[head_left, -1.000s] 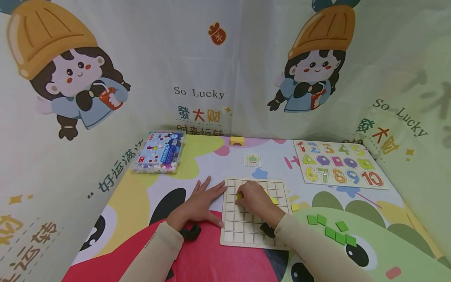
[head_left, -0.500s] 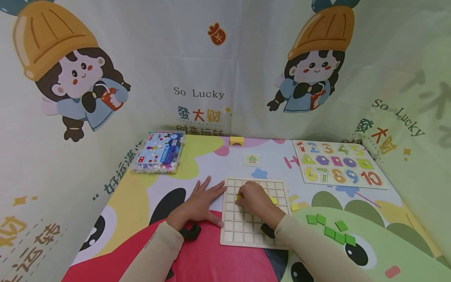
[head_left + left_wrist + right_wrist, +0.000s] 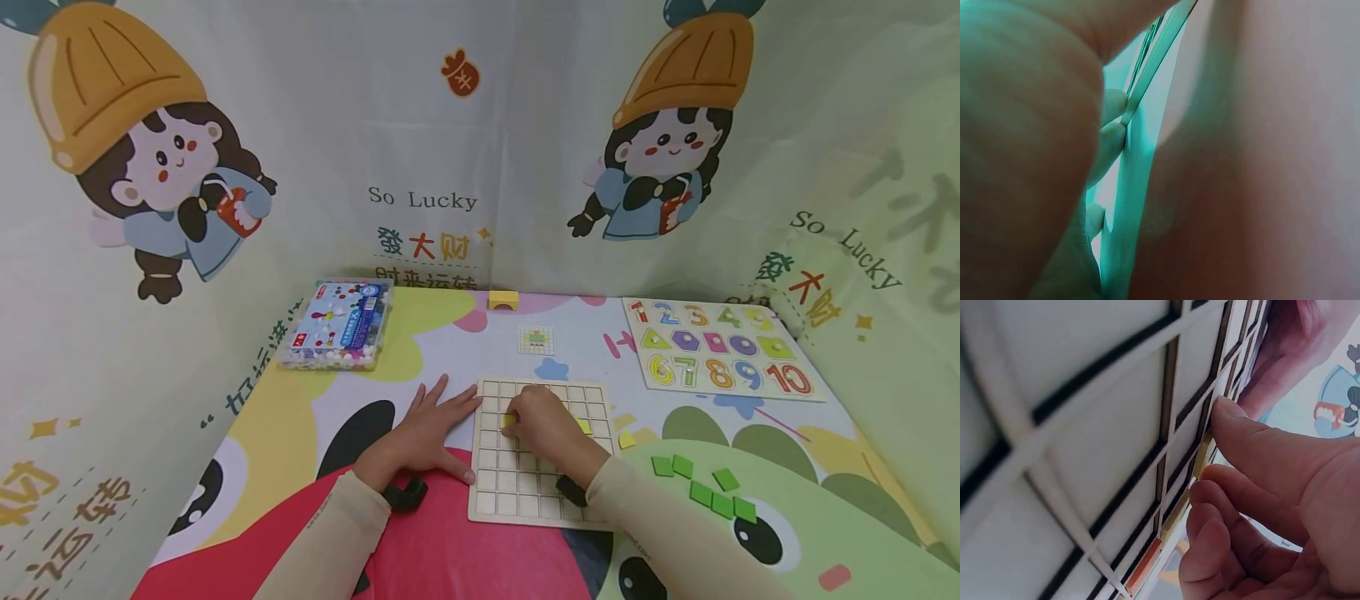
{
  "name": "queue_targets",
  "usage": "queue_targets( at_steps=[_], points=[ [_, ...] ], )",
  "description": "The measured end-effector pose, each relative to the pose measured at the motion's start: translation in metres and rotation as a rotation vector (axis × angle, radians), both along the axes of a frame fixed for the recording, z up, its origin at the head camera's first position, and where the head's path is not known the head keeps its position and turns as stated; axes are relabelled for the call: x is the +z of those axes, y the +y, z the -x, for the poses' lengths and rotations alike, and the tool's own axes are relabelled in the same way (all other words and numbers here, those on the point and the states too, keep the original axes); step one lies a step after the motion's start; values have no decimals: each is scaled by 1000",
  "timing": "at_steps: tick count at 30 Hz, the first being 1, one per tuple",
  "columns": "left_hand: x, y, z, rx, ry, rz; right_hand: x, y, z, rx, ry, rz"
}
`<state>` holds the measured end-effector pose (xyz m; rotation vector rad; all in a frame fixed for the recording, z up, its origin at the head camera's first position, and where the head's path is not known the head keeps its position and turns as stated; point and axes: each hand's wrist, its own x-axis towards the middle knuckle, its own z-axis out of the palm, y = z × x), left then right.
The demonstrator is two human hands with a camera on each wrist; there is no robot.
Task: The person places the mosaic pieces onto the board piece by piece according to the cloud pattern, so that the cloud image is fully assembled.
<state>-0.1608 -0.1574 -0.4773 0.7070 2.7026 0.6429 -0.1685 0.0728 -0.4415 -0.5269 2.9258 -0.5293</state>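
Note:
A pale wooden grid board [image 3: 507, 505] lies in front of me, divided into small square cells. My left hand [image 3: 416, 433] is spread flat beside it, fingertips and thumb touching its left edge. Over the board's upper middle, my right hand [image 3: 543, 423] has its fingers curled, thumb and index finger pinching a small yellow tile [image 3: 508, 422] at a cell. Another yellow tile [image 3: 584, 427] shows in the grid right of that hand. The right wrist view shows thumb and fingertips about a yellow edge [image 3: 1202, 457]. Cells beneath the right hand are hidden.
Several loose green tiles [image 3: 701, 493] and a yellow piece [image 3: 627, 439] lie right of the board. Behind it are a small pattern card [image 3: 537, 340] and a yellow arch block [image 3: 503, 300]. A bead box [image 3: 341, 325] stands back left, a number puzzle [image 3: 720, 350] back right.

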Motion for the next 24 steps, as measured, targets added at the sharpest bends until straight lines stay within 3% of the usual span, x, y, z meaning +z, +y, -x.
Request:
queue_targets(
  at_steps=[10, 15, 19, 24],
  points=[
    [1, 1, -1, -3, -5, 10, 12, 25, -4, 14, 26, 80],
    [1, 1, -1, 1, -13, 1, 22, 58, -3, 26, 28, 112],
    [1, 0, -1, -6, -10, 4, 29, 91, -2, -19, -17, 126],
    [2, -1, 0, -9, -8, 1, 34, 132, 1, -62, 3, 109]
  ],
)
